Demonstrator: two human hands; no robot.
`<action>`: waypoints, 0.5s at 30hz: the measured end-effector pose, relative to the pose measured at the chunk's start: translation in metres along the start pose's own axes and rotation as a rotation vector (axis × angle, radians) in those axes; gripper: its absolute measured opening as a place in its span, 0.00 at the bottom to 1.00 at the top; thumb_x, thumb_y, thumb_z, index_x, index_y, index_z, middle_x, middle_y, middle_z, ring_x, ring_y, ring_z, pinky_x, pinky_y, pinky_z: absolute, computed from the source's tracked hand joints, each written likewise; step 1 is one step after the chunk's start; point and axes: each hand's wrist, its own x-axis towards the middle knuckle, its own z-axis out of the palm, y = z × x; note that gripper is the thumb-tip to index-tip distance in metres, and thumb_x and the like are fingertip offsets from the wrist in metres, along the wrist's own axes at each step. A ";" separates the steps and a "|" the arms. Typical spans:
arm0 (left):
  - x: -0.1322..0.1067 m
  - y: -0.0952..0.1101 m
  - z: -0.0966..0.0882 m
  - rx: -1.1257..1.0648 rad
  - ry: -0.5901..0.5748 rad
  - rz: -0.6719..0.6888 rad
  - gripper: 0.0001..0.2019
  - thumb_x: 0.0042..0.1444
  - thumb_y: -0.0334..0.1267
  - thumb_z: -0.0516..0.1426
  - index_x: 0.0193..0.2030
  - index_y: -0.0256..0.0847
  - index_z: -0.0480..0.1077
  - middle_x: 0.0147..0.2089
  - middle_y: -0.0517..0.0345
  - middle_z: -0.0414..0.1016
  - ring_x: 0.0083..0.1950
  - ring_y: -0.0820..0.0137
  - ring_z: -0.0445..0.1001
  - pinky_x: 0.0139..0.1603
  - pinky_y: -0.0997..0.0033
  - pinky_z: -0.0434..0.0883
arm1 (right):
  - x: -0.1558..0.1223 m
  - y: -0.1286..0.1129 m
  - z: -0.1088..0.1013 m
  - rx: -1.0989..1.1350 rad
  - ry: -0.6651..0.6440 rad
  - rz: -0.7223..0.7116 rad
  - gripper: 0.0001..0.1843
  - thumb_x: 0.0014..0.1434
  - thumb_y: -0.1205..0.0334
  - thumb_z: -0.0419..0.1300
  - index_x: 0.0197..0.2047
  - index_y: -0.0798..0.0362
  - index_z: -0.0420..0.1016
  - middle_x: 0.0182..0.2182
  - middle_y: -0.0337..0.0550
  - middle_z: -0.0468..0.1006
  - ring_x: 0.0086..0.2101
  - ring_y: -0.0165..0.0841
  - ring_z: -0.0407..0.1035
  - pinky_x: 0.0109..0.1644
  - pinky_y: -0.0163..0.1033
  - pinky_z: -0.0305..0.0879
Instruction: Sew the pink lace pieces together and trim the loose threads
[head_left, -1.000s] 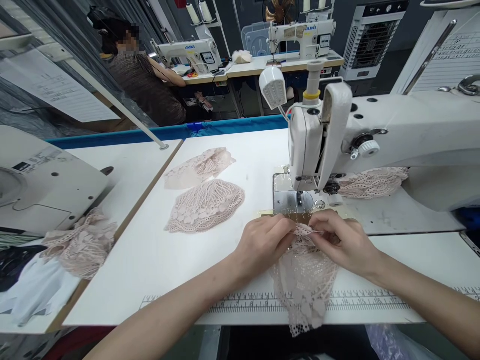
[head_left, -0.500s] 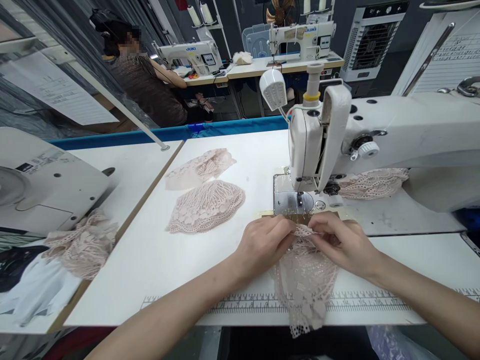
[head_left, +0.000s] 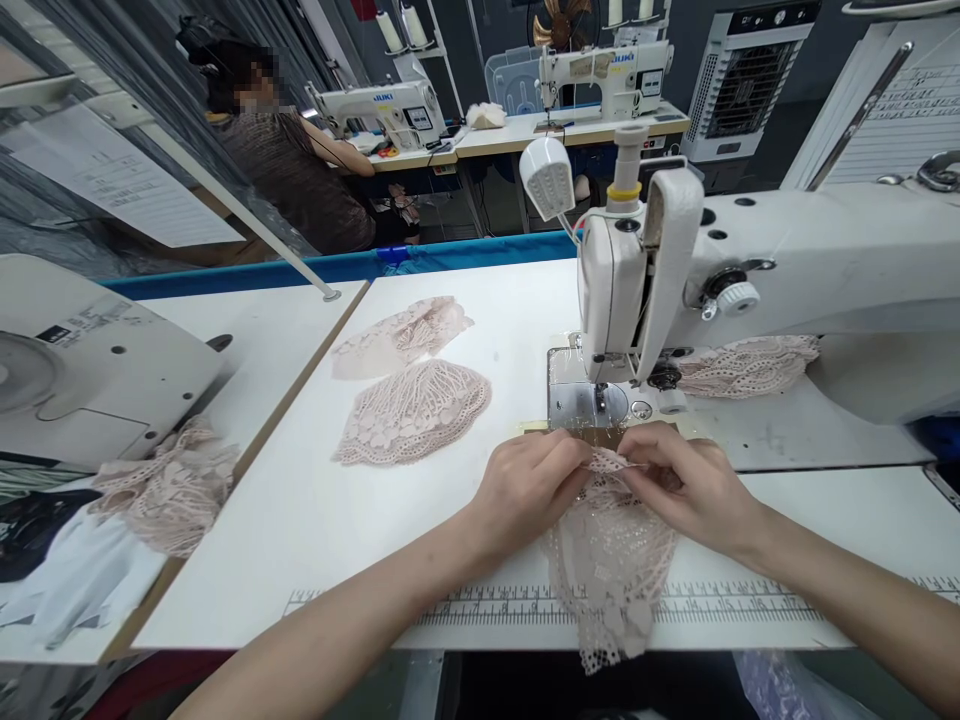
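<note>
A pale pink lace piece (head_left: 615, 570) hangs from both hands, its lower tip draped past the table's front edge. My left hand (head_left: 529, 490) pinches its top edge from the left. Opposite, my right hand (head_left: 686, 490) grips the same edge between thumb and fingers. Both hands are just in front of the sewing machine's metal needle plate (head_left: 574, 395), and the lace lies short of the presser foot (head_left: 600, 395). Left of the hands, a scalloped lace piece (head_left: 412, 415) rests flat on the white table, with another lace piece (head_left: 405, 335) behind it.
The white sewing machine (head_left: 787, 260) spans the right side, with folded lace (head_left: 750, 366) under its arm. A printed ruler (head_left: 487, 607) runs along the front edge. More lace (head_left: 172, 490) lies bunched at the left beside white cloth (head_left: 79, 575). Farther back sits a person (head_left: 292, 180).
My hands hold the lace in nearly the same place. The view has shifted very slightly, and nothing on the table has visibly moved.
</note>
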 end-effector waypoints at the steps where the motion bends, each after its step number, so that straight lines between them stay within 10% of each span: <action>1: 0.000 0.000 0.000 0.000 -0.002 -0.003 0.07 0.60 0.26 0.54 0.32 0.39 0.61 0.22 0.67 0.65 0.21 0.79 0.60 0.21 0.80 0.60 | 0.000 0.000 0.000 -0.001 -0.001 0.009 0.08 0.65 0.68 0.54 0.48 0.52 0.62 0.23 0.32 0.72 0.20 0.24 0.67 0.19 0.28 0.62; 15: -0.001 -0.001 0.000 -0.004 -0.010 -0.009 0.07 0.61 0.26 0.53 0.32 0.39 0.61 0.23 0.67 0.66 0.21 0.79 0.61 0.21 0.80 0.60 | -0.003 0.002 0.001 0.008 0.016 0.031 0.06 0.66 0.64 0.54 0.47 0.52 0.62 0.23 0.32 0.73 0.20 0.24 0.68 0.20 0.29 0.61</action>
